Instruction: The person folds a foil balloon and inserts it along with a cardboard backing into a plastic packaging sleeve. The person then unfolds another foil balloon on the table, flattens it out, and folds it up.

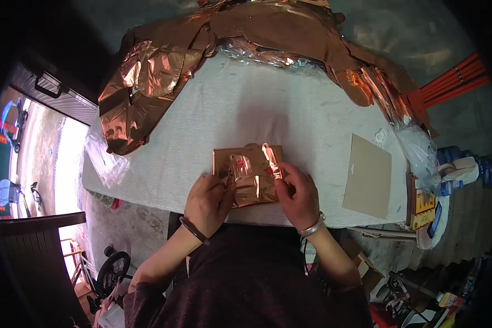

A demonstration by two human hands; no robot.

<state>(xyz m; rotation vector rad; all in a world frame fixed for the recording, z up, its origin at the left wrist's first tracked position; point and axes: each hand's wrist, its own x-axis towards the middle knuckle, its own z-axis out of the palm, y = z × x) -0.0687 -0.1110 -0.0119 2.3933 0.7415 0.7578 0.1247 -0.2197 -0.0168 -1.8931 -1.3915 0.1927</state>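
On the table just in front of me lies a flat, folded piece of shiny copper-coloured foil (249, 192), roughly square, with a small red mark on it. My left hand (206, 203) is closed at its left edge, fingers curled and thumb on the foil. At the right edge, my right hand (298, 195) pinches the foil between thumb and fingers. A narrow, crumpled foil strip (269, 156) sticks up beside the right fingertips. What lies under the folds is hidden.
Large flat copper foil pieces (273, 27) lie in an arc along the table's far side, with clear plastic film (257, 54) among them. Grey cardboard (370, 177) lies at the right on the white tablecloth (164, 164). Orange-red rods (456, 82) project beyond the far right.
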